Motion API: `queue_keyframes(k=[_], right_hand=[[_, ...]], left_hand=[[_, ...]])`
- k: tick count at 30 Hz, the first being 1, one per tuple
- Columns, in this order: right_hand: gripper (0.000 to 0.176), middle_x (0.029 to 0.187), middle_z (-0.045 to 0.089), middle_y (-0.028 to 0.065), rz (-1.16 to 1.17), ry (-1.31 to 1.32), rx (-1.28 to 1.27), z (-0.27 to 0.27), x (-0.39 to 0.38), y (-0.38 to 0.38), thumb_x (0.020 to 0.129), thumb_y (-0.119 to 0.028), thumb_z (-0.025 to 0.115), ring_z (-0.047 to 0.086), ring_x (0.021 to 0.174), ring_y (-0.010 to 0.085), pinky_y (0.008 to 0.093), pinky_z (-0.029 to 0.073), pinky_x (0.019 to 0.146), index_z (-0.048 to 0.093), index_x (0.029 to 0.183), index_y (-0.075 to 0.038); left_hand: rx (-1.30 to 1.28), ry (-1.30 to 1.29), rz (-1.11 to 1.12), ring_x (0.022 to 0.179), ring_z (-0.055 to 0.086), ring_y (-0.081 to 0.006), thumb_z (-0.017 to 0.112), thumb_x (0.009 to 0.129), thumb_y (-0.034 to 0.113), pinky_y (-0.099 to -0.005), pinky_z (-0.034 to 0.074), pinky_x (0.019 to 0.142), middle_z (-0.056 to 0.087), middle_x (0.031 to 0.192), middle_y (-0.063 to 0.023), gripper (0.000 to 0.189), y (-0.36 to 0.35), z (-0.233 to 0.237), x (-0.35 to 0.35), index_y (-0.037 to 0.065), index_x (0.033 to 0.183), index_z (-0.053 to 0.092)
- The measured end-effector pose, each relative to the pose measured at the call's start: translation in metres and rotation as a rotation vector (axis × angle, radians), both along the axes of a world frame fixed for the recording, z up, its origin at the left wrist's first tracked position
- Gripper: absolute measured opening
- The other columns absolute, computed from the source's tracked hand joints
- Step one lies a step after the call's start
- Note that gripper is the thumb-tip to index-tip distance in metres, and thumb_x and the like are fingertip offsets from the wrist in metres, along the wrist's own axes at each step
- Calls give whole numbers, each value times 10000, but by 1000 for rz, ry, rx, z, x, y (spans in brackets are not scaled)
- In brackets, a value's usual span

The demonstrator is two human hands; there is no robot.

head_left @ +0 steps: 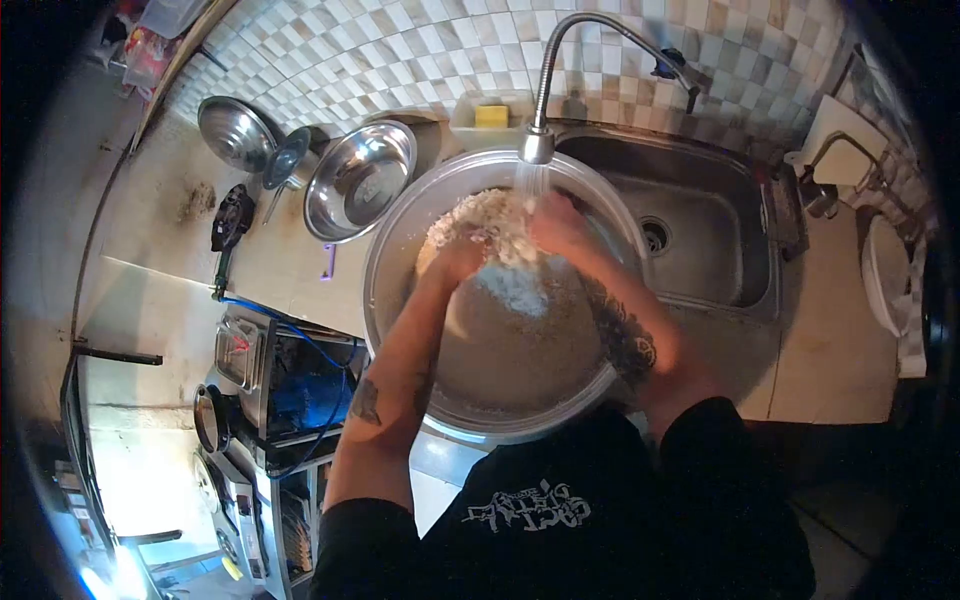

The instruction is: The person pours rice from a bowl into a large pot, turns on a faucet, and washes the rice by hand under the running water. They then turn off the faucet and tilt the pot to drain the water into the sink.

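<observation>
A large round metal basin [385,300] stands in front of me with cloudy water in its lower part. Against its far side lies a heap of small pale pieces [490,212], too fine to name. My left hand [463,258] is at the left edge of the heap, its fingers dipping in among the pieces. On the other side my right hand [557,224] is curled, knuckles up, beside the water stream; what its fingers hold is hidden. Water sprays from the faucet head [537,148] between the two hands onto the heap.
A double-handled look of steel bowls continues leftward: one shiny bowl [360,182] and another metal bowl [237,134]. To the right is a steel sink [700,215]. A yellow sponge [491,116] sits behind the basin. A purple item [328,262] lies on the counter.
</observation>
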State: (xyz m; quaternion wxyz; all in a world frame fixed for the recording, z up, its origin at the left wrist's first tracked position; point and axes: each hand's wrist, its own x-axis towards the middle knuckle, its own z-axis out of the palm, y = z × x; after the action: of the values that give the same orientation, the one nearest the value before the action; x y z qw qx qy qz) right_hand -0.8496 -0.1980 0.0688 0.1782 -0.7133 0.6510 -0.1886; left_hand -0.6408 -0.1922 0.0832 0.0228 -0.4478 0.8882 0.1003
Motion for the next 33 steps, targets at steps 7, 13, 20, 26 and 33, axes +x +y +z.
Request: queue_keyframes(k=[7,13,20,26,33], right_hand=[[641,1264,501,257,-2,-428,37,-42,11,-15,932,-504,415,502,1167,309,440,422,925,458,1296,22],[755,1064,607,253,230,-474,208,3,21,-13,900,-633,337,616,928,365,424,468,834,520,1213,30],[549,932,637,257,-49,-504,18,27,52,-5,896,-560,436,628,887,386,456,478,778,654,1043,-78],[361,928,626,254,372,138,-53,20,30,-13,867,-320,521,610,843,400,445,483,755,659,940,5],[270,873,647,145,511,-363,371,0,-43,42,864,-252,527,606,836,268,401,473,799,670,913,-29]], left_hand=[[231,709,303,1237,427,-305,392,912,253,-404,273,1070,537,1252,-157,429,-55,-83,39,59,1286,474],[87,1044,-140,1182,477,-310,457,897,216,-371,313,1063,560,1196,-202,450,-3,-54,-14,-15,1284,450],[379,1277,608,856,621,-229,490,899,204,-354,509,712,642,986,-104,284,-16,-109,-3,59,1131,565],[466,898,495,966,581,-251,418,917,172,-377,433,884,629,1059,-123,289,1,-76,21,42,1120,577],[342,58,652,1329,319,-288,259,983,285,-392,235,1093,357,1429,-176,454,90,-63,26,67,1335,445]])
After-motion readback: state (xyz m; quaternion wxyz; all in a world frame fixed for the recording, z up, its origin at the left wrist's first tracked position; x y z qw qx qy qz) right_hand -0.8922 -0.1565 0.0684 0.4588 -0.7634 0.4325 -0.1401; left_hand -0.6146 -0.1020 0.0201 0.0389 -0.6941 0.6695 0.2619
